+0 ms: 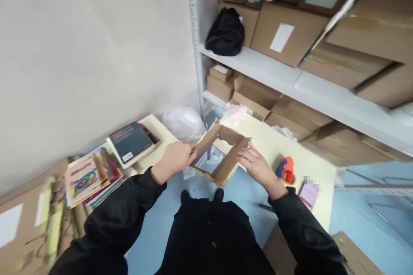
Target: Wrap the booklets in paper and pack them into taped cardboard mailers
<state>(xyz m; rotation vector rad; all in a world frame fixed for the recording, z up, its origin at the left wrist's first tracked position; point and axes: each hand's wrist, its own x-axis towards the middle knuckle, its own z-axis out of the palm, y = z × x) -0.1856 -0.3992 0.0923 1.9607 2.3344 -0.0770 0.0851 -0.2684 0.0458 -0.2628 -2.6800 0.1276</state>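
Observation:
Between my two hands I hold up a cardboard frame (226, 160), a small box without top or bottom, with torn, ragged edges. Through its opening the blue floor shows. My left hand (177, 157) grips its left wall, the fingers closed round the edge. On the opposite side my right hand (256, 164) has its fingers wrapped over the right wall. The frame is tilted and hangs in the air above the floor, in front of a pale yellow table.
The pale yellow table (267, 131) bears an orange and blue tape dispenser (285, 170) and a pink phone-like item (309, 194). At left lie a dark book (130, 142) and a stack of colourful booklets (85, 178). Shelves (254, 62) behind hold cardboard boxes and a black bag (226, 32).

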